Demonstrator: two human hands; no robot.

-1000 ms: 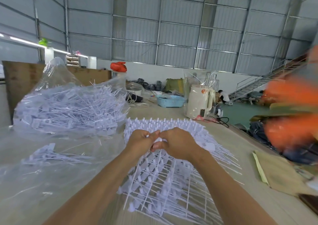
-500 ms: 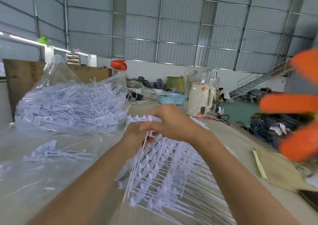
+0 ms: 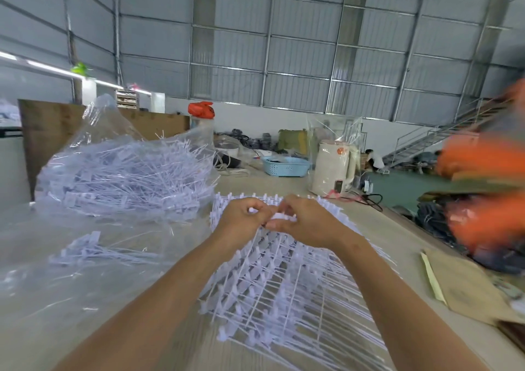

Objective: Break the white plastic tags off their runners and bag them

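Note:
A stack of white plastic tags on their runners (image 3: 284, 294) lies fanned out on the table in front of me. Above its far end my left hand (image 3: 241, 220) and my right hand (image 3: 306, 223) meet, both with fingers curled. Between them they pinch a white tag (image 3: 279, 216) whose thin stem (image 3: 250, 250) slants down toward the stack. To the left a clear plastic bag (image 3: 125, 177) bulges with loose white tags. Closer on the left, a flat clear bag (image 3: 93, 251) holds a few more tags.
A cream kettle (image 3: 333, 169) wrapped in plastic and a blue basket (image 3: 285, 166) stand at the table's far end. Brown card (image 3: 466, 285) lies at the right edge. Blurred orange fan blades (image 3: 483, 189) fill the right side. A wooden board (image 3: 51, 126) stands behind the bag.
My hands rose with a strip of tags half a second ago and have come back down to the far end of the stack, again pinching a tag together.

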